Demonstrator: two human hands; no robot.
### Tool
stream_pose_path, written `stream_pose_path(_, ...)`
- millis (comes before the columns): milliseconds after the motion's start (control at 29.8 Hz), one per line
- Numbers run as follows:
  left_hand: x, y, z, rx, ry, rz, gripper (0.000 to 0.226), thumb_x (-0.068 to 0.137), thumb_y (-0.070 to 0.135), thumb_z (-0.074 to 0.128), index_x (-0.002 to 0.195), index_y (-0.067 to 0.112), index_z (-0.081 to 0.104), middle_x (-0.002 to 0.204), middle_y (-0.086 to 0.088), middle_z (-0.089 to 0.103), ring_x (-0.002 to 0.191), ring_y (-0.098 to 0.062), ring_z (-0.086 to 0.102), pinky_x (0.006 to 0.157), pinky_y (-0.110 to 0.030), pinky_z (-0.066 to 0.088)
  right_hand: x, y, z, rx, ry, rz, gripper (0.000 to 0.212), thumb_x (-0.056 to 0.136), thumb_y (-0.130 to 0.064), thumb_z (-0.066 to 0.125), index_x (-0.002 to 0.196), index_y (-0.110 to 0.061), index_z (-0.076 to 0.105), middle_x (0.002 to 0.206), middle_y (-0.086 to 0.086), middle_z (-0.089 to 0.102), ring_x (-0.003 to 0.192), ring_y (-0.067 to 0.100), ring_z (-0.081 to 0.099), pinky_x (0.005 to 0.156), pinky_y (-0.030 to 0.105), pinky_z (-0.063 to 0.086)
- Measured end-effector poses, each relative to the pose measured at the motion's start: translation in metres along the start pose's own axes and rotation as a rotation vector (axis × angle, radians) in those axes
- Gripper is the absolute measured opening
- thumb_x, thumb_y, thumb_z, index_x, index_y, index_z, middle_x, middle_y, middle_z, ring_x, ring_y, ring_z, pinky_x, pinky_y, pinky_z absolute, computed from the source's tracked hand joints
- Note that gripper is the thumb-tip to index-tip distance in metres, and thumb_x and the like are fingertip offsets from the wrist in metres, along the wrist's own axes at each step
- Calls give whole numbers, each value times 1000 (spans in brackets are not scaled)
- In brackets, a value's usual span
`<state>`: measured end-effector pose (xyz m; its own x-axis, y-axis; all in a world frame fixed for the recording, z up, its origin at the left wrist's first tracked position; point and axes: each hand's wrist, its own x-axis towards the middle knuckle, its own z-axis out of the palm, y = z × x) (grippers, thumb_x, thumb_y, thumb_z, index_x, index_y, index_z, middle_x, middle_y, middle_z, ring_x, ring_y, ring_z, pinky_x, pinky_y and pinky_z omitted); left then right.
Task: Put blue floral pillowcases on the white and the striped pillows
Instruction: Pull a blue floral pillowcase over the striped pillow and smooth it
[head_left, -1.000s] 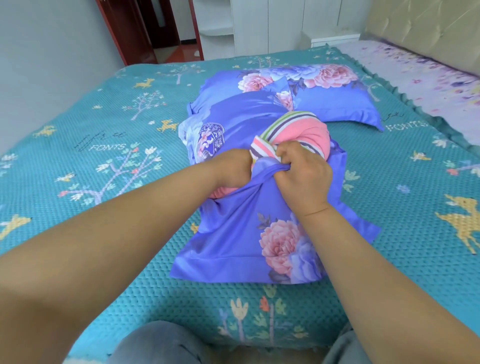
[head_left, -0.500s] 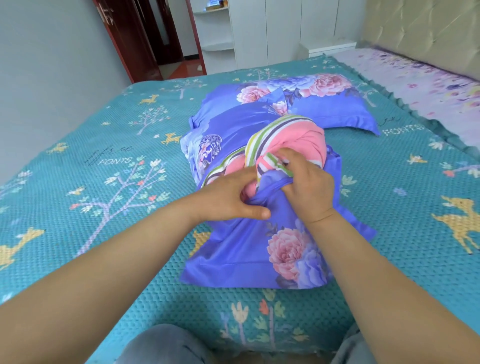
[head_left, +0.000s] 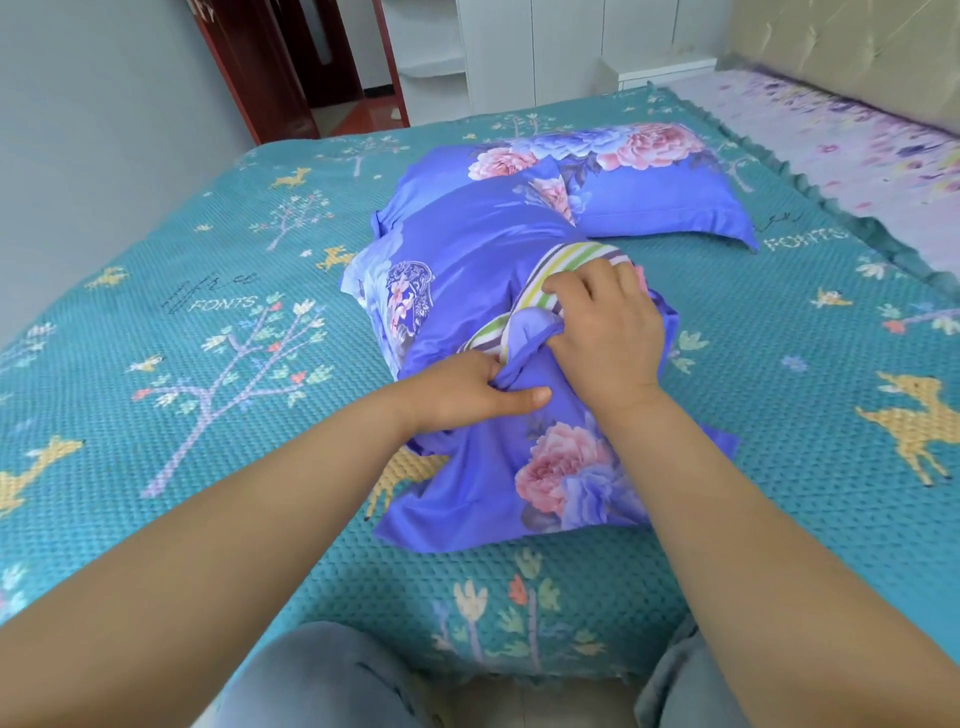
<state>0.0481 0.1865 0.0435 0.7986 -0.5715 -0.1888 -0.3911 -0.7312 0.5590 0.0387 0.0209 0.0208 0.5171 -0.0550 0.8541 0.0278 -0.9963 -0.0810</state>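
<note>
Printed word "FONTS" marks teal bedspread (head_left: 156, 291)

The word appears twice on the bedspread: at left under dark script scribble too loose to read, and at far right beside the cased pillow (head_left: 649, 182).

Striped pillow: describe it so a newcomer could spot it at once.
On the teal bedspread, two blue floral bundles lie mid-bed. The striped pillow pokes from the nearer pillowcase, under the right hand. Only it shows green, white and purple stripes.
</note>
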Motion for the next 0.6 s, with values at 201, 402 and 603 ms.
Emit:
stream_pose_path(201,14,3,8,-54,164,-28,38,91,34,57,57,18,50,56,1,43,53,-12,41,58,-27,35,-23,20,-13,46,-140,170,34,69,-24,66,98,-8,63,87,15,60,82,36,57,60,39,47)
stream_pose_path(402,19,19,53,179,579,-4,43,84,49,35,63,15,50,75,-14,65,77,-35,59,61,-33,35,-54,24,-23,264,-92,529,42,69,-32,56,98,-3,51,96,16,50,87,36,51,75,43,41)
stream_pose_path(603,12,38,69,251,748,96,61,83,21,51,142,28,37,70,-14,64,67,-34,58,62,-32,26,-60,21,-27,566,-6,742,60,73,-15,68,127,-13,43,123,6,43,99,25,58,76,40,50)
